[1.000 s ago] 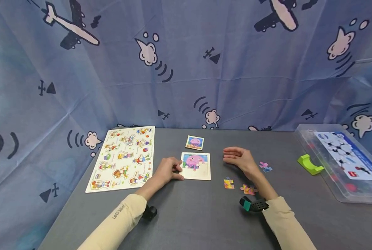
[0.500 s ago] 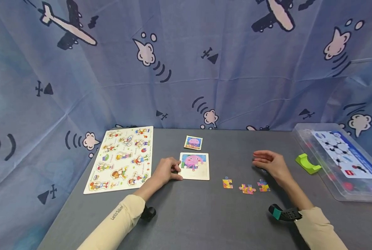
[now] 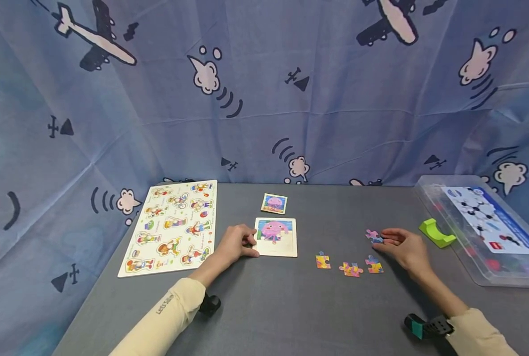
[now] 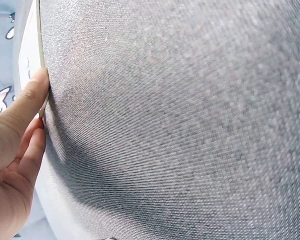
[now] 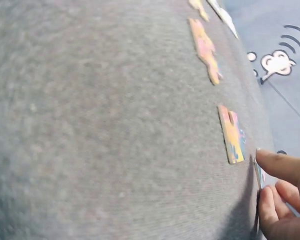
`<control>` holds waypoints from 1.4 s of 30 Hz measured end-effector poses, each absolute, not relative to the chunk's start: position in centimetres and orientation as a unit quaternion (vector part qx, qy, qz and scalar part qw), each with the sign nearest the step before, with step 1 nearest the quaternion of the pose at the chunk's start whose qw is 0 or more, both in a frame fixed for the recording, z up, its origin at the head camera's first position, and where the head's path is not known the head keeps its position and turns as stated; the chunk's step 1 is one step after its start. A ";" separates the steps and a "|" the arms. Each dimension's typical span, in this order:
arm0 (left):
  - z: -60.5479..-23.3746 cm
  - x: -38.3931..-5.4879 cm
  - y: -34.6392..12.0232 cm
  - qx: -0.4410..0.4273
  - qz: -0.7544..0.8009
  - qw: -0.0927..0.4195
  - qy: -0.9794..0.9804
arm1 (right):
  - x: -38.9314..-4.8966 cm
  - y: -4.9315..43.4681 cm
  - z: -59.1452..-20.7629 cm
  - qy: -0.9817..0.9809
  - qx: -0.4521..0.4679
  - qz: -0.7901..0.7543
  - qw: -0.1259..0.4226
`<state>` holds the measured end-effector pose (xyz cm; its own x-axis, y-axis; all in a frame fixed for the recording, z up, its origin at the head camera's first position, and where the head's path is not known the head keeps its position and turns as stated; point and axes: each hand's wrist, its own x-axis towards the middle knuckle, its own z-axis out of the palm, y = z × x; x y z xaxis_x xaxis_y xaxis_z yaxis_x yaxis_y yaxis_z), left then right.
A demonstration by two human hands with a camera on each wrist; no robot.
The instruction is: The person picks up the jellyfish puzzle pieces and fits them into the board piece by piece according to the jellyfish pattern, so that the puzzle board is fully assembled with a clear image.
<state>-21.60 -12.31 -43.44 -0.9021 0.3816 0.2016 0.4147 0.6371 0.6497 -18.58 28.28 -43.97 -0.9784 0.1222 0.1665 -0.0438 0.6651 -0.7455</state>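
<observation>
A small square puzzle tray (image 3: pixel 286 250) with a partly filled pink octopus picture lies mid-table in the head view. My left hand (image 3: pixel 237 242) grips its left edge between thumb and fingers, and the left wrist view shows the thumb (image 4: pixel 36 85) at the tray's rim. To the right, my right hand (image 3: pixel 409 251) pinches a pink-and-blue jigsaw piece (image 3: pixel 373 236), partly covered by the fingertips. Nearer me lie three more pieces: a yellow one (image 3: pixel 323 260), a pink-and-yellow one (image 3: pixel 351 269) and a yellow-and-blue one (image 3: pixel 374 264).
A small octopus picture card (image 3: pixel 274 203) lies behind the tray. At left is a large board of cartoon figures (image 3: pixel 171 225). A green curved block (image 3: pixel 437 234) and a clear plastic case (image 3: pixel 509 267) sit at right. A patterned curtain (image 3: pixel 264 89) hangs behind the table.
My right hand has moved right, past the loose pieces, and come down onto the pink-and-blue jigsaw piece, uncovering the yellow-and-blue one. My left hand has stayed at the tray.
</observation>
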 end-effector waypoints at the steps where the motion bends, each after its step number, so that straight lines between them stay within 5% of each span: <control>1: -43.5 -21.6 -12.3 -0.220 -0.365 0.023 -0.904 | -18.5 28.2 -44.0 -0.910 -0.028 0.400 0.102; 11: -43.6 -21.6 -12.4 -0.229 -0.364 0.030 -0.902 | -19.1 27.9 -44.3 -0.924 -0.033 0.358 0.129; 25: -43.7 -21.8 -12.6 -0.231 -0.371 0.029 -0.899 | -19.7 29.5 -44.4 -0.900 0.040 0.427 0.081; 34: -43.6 -21.8 -12.6 -0.230 -0.369 0.031 -0.900 | -20.2 31.3 -44.1 -0.800 0.092 0.593 -0.010; 42: -43.8 -21.9 -12.7 -0.238 -0.367 0.038 -0.898 | -20.1 31.2 -42.9 -0.741 0.040 0.660 -0.113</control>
